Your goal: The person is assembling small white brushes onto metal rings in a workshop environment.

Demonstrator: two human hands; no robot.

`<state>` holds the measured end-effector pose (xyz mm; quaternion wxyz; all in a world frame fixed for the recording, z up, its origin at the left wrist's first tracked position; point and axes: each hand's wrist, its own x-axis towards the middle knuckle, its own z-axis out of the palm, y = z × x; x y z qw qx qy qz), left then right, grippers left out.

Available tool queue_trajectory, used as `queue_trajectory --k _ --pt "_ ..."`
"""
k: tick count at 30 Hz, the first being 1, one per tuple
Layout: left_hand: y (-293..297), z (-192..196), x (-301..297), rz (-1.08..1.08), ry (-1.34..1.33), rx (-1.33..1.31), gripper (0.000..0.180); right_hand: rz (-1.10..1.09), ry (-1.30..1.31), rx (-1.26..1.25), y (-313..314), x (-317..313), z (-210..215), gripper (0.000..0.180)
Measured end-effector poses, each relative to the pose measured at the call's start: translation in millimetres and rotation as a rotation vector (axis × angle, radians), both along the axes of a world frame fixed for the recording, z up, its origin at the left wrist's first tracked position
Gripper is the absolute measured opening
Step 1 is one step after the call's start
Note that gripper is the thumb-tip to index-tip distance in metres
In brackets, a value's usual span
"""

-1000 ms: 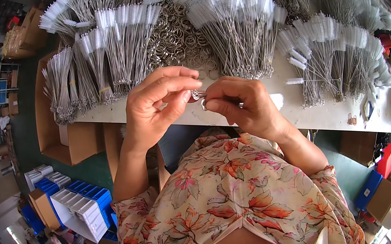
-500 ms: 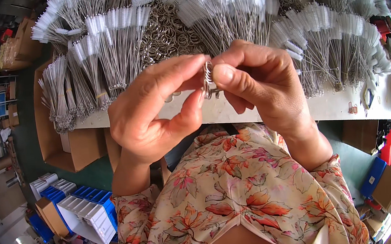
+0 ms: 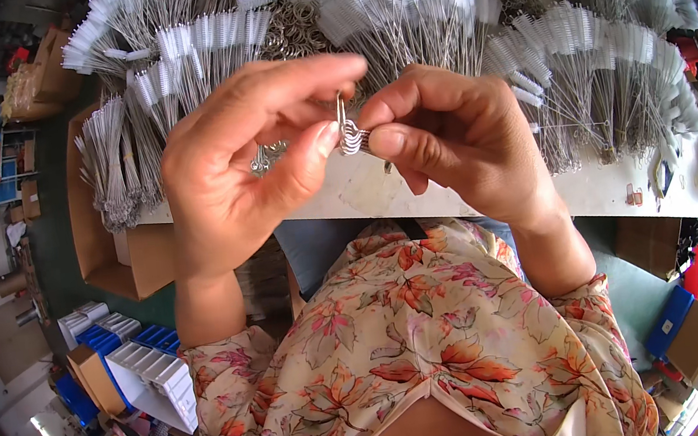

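Close under the camera, my left hand [image 3: 245, 161] and my right hand [image 3: 453, 138] pinch a small cluster of metal wire loops [image 3: 349, 134] between them. The left thumb and forefinger hold its left side, and one thin loop sticks up between the fingertips. The right thumb and forefinger grip its right side. A few more wire loops [image 3: 263, 157] hang inside my left palm. Behind the hands, bundles of thin wire brushes with white bristles [image 3: 391, 1] lie fanned out on a white table [image 3: 592, 186].
A pile of loose metal rings [image 3: 294, 31] lies among the brushes. An open cardboard box [image 3: 111, 249] stands at the table's left end. Blue and white bins [image 3: 134, 361] sit on the floor at lower left. Red and blue boxes [image 3: 686, 297] sit at right.
Both hands have come up from near the table edge toward the camera, still pinching the wire loops together. A single loop now stands up between the fingertips.
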<state>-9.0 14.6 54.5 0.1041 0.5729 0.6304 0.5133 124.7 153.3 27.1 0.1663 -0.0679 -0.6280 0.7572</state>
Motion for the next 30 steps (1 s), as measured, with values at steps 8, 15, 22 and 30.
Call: queue_trajectory --k 8,15,22,30 --pt "7 -4 -2 -0.065 -0.604 -0.148 0.012 0.092 -0.045 -0.145 8 3 4 0.018" --pt "6 13 -2 0.052 0.189 -0.238 0.01 0.09 -0.07 -0.063 13 -6 -1 0.016" --pt "-1 7 3 -0.048 -0.885 -0.27 0.019 0.094 -0.041 -0.05 10 -9 -7 0.014" --pt "-3 -13 1 0.064 -0.406 0.02 0.017 0.122 0.054 -0.136 0 -13 -8 0.012"
